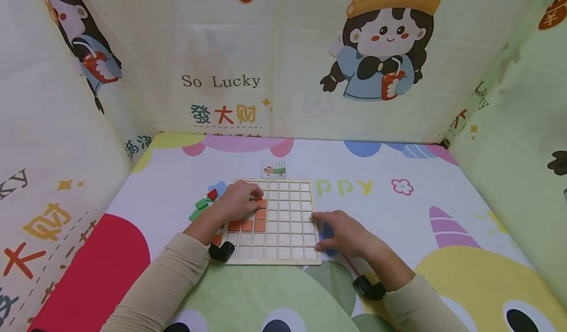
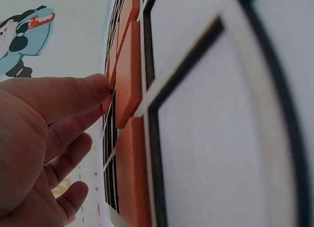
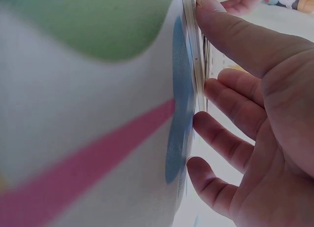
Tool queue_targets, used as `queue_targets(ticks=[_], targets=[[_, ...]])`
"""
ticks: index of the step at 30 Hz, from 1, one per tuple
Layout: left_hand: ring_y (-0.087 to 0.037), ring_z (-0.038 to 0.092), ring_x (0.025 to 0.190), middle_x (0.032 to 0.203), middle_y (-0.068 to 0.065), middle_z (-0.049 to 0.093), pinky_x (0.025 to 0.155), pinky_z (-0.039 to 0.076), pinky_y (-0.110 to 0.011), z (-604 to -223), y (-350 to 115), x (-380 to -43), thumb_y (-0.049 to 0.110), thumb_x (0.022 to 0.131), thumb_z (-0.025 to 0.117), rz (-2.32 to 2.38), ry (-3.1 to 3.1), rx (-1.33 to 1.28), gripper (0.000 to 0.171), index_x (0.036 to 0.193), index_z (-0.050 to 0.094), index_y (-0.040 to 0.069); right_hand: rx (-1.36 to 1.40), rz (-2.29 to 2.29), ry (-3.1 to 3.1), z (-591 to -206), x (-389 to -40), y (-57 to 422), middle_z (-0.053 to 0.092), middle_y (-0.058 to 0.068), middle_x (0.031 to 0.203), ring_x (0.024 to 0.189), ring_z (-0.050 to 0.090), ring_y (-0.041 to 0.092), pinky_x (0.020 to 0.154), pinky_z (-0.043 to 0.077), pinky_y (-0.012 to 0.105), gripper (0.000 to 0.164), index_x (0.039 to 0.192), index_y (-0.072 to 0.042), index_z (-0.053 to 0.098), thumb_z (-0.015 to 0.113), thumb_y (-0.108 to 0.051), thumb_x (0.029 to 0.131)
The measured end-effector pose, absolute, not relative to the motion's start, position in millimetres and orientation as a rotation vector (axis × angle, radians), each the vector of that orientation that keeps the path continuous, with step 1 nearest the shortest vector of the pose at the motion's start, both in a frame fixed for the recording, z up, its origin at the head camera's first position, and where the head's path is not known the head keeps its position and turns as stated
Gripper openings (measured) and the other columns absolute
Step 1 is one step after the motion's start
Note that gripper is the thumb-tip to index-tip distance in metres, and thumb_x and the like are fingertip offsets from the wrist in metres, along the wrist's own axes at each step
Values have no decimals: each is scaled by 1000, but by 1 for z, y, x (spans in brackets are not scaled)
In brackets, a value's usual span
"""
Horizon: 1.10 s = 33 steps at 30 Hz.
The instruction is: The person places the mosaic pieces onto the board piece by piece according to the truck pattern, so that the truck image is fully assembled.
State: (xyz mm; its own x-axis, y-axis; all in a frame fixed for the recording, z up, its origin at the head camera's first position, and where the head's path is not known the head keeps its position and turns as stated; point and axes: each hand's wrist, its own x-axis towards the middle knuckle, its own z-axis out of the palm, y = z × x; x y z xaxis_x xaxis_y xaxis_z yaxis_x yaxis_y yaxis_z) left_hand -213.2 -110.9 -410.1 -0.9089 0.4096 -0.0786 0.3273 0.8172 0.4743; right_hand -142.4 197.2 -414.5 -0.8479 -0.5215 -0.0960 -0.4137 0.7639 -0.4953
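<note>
A wooden grid board (image 1: pixel 290 261) lies on the table, with several orange square tiles (image 1: pixel 260 214) set in cells on its left part. My left hand (image 1: pixel 239 200) reaches over the upper left cells. In the left wrist view its thumb and index finger pinch a small orange tile (image 2: pixel 105 106) at the grid, partly hidden by the fingertips; the other fingers are loosely bent. My right hand (image 1: pixel 347 233) rests at the board's right side, its thumb and fingers touching the edge (image 3: pixel 197 65), relaxed and slightly spread.
Green blocks (image 1: pixel 201 204) and a red piece (image 1: pixel 212 195) lie left of the board, and an orange piece (image 1: pixel 216 239) sits under the left wrist. A small printed pattern card (image 1: pixel 274 169) lies behind the board. Printed cloth walls (image 1: pixel 292 76) surround the table at the back and sides.
</note>
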Motion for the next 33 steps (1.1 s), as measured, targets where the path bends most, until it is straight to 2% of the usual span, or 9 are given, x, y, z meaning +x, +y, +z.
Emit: queue_targets(ticks=[13, 20, 24, 31, 33], targets=[[-26, 53, 108, 109, -1, 70, 96, 41, -48, -408, -108, -210, 19, 92, 71, 677, 2828, 648, 24, 114, 70, 10, -739, -698, 2731, -414, -142, 197, 60, 15, 134, 123, 52, 37, 103, 41, 51, 72, 140, -4, 56, 86, -29, 79], [-26, 50, 114, 115, -1, 67, 94, 44, -46, -408, -111, -209, 20, 92, 70, 782, 2816, 599, 25, 116, 69, 12, -765, -686, 2739, -415, -142, 198, 60, 15, 133, 122, 53, 37, 102, 42, 51, 71, 140, -4, 56, 86, -29, 79], [-29, 50, 116, 114, -3, 68, 93, 47, -45, -403, -119, -205, 19, 92, 72, 825, 2840, 607, 26, 116, 70, 10, -761, -692, 2738, -415, -143, 198, 60, 15, 133, 123, 53, 37, 102, 42, 51, 72, 140, -4, 56, 86, -30, 79], [-32, 51, 118, 112, -4, 69, 99, 39, -55, -395, -140, -195, 18, 91, 74, 830, 2907, 613, 26, 115, 70, 8, -743, -695, 2730, -415, -142, 197, 59, 15, 134, 124, 52, 37, 103, 41, 52, 72, 140, -4, 56, 86, -30, 79], [-33, 51, 118, 112, -5, 69, 98, 40, -55, -395, -147, -194, 18, 91, 74, 819, 2925, 602, 27, 115, 70, 8, -732, -695, 2730, -414, -142, 197, 59, 15, 135, 124, 51, 37, 103, 41, 52, 73, 140, -5, 56, 86, -30, 79]])
